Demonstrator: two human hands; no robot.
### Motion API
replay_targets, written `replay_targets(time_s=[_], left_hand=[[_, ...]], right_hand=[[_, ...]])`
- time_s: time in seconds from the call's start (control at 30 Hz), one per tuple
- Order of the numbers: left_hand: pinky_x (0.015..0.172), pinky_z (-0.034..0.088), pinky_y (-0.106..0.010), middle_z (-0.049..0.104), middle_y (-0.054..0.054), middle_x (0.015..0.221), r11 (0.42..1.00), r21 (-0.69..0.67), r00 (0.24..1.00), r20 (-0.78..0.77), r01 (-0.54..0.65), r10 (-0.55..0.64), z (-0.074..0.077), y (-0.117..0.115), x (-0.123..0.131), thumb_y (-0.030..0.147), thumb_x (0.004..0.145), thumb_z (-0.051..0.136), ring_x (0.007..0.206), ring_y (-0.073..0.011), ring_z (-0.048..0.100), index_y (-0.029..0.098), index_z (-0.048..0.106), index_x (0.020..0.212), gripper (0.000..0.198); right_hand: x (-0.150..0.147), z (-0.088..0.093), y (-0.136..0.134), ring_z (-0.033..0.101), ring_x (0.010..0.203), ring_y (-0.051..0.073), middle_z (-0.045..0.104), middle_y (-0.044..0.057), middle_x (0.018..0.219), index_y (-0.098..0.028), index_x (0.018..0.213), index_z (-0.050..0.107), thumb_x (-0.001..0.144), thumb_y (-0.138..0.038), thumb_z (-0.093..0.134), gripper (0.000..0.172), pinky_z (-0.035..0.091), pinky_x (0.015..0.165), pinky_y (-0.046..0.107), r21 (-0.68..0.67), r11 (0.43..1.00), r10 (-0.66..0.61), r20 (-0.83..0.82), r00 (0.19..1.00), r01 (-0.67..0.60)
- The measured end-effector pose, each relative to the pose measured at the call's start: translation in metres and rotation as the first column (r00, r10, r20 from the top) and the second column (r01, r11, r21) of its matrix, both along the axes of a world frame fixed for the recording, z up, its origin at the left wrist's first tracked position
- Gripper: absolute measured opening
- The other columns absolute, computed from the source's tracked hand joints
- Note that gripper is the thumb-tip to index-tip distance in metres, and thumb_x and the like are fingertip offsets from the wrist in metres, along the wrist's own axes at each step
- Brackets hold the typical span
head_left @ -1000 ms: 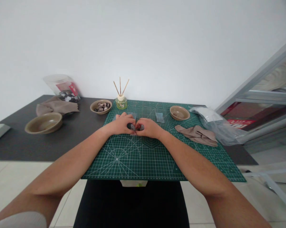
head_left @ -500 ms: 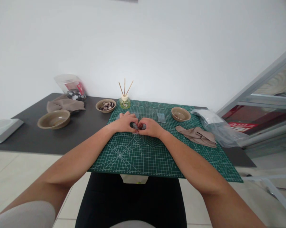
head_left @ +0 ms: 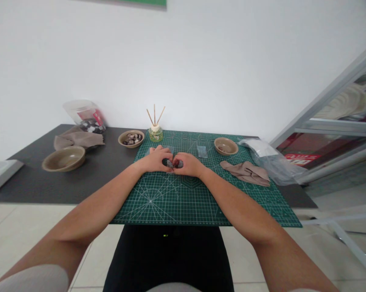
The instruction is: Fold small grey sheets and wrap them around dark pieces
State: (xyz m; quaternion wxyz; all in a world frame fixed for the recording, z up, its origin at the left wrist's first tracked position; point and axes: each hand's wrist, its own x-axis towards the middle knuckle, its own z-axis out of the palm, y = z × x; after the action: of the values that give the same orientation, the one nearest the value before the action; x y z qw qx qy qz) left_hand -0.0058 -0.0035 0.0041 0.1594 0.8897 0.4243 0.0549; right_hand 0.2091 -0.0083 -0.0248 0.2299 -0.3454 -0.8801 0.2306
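My left hand (head_left: 157, 159) and my right hand (head_left: 187, 164) meet over the middle of the green cutting mat (head_left: 158, 207). Fingers and thumbs of both are closed in a pinch on a small clear plastic bag (head_left: 170, 149), mostly covered by the hands. What is inside the bag is too hidden to make out. Just right of my right hand, another small clear packet (head_left: 202, 151) lies flat on the mat. A tan bowl (head_left: 226, 146) with a few small pieces stands beyond it. Left of the mat, a bowl of dark and pale polished pieces (head_left: 131, 139) sits on the dark table.
A reed diffuser (head_left: 155, 133) stands at the mat's back edge. Further left are a larger tan bowl (head_left: 64, 159), a brown cloth (head_left: 79, 138), a filled clear bag (head_left: 91, 121) and a white scale (head_left: 3, 172). Another cloth (head_left: 246, 173) and a plastic bag (head_left: 270, 162) lie right.
The view has shifted slightly, so the table's things appear a little further left. My hands stay together over the mat, still pinching the small bag.
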Motion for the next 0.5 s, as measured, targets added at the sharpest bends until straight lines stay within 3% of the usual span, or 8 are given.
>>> replay_targets(time_s=[0.5], left_hand=[[0.086, 0.024, -0.039, 0.064, -0.005, 0.108, 1.000, 0.015, 1.000, -0.007, 0.012, -0.011, 0.0014, -0.0011, 0.0000, 0.055, 0.078, 0.075, 0.107, -0.0296, 0.044, 0.025, 0.073, 0.092, 0.033]], right_hand=[[-0.0006, -0.0051, 0.0016, 0.063, 0.083, 0.016, 0.070, 0.002, 0.090, -0.017, 0.083, 0.069, 0.074, -0.028, 0.086, 0.022, 0.045, 0.081, 0.028, -0.003, 0.999, -0.037, -0.016, 0.999, 0.037]])
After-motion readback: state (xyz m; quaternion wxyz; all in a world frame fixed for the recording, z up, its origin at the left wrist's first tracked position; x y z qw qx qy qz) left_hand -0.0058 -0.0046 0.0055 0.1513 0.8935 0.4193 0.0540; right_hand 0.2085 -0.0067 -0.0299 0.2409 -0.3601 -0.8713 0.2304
